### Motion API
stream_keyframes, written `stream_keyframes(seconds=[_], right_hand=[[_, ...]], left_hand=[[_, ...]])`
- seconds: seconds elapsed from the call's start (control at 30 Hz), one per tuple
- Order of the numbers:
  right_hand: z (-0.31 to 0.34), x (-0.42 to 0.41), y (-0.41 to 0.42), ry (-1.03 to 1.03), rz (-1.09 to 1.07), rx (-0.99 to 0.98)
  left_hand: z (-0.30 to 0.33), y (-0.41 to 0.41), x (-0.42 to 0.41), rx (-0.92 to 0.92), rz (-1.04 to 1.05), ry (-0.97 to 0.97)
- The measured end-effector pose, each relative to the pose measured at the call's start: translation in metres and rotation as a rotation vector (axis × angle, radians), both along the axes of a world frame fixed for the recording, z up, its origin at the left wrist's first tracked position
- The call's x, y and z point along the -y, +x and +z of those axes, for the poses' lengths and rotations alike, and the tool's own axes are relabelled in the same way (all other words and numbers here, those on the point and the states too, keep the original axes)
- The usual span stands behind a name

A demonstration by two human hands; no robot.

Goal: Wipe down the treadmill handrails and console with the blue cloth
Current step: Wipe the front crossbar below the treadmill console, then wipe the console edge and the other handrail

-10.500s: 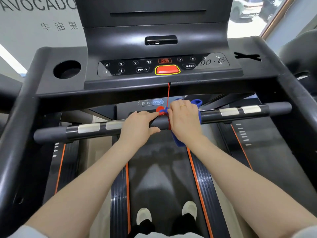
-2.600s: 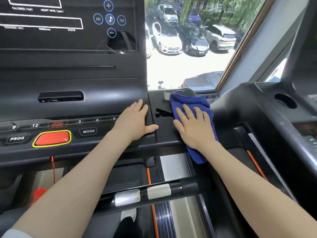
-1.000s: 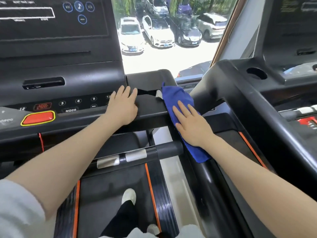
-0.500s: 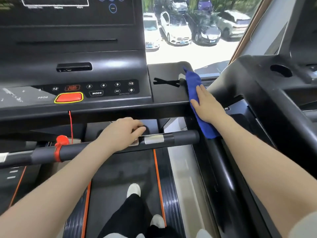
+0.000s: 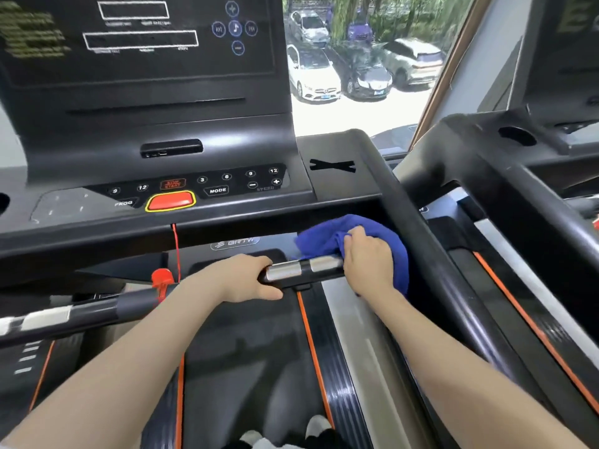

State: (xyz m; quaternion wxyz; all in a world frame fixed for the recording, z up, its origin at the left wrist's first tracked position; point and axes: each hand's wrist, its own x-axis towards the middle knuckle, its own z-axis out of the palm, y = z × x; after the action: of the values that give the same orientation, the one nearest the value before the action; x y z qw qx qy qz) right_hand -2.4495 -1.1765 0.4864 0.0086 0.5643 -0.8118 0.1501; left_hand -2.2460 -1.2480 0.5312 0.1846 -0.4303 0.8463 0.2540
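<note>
The blue cloth is bunched over the right end of the front crossbar handrail. My right hand grips the cloth around that bar end, beside the silver pulse sensors. To the left, my left hand curls around the same bar. Above the hands lies the black console with its buttons and a red stop button. The right side handrail runs down from the console corner, just right of the cloth.
A red safety clip hangs on the crossbar from a red cord under the console. The treadmill belt with orange stripes is below, with my shoes at the bottom edge. A second treadmill stands close on the right. A window shows parked cars.
My right hand has carried the cloth from the right console edge down onto the right end of the crossbar. My left hand still holds the crossbar.
</note>
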Motion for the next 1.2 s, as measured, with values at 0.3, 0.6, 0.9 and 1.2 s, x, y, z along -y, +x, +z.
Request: stream_keyframes(seconds=[0.3, 0.6, 0.9, 1.2], right_hand=[[0.001, 0.015, 0.165, 0.020, 0.208, -0.049], [-0.029, 0.011, 0.148, -0.208, 0.168, -0.091], [-0.006, -0.030, 0.034, -0.052, -0.313, -0.047], [0.034, -0.005, 0.028, -0.826, -0.787, 1.043]], left_hand=[[-0.013, 0.063, 0.007, 0.069, -0.048, -0.239], [-0.017, 0.072, 0.009, -0.036, -0.045, -0.266], [-0.024, 0.075, 0.018, -0.059, -0.060, -0.216], [-0.012, 0.063, 0.015, -0.209, -0.022, -0.059]])
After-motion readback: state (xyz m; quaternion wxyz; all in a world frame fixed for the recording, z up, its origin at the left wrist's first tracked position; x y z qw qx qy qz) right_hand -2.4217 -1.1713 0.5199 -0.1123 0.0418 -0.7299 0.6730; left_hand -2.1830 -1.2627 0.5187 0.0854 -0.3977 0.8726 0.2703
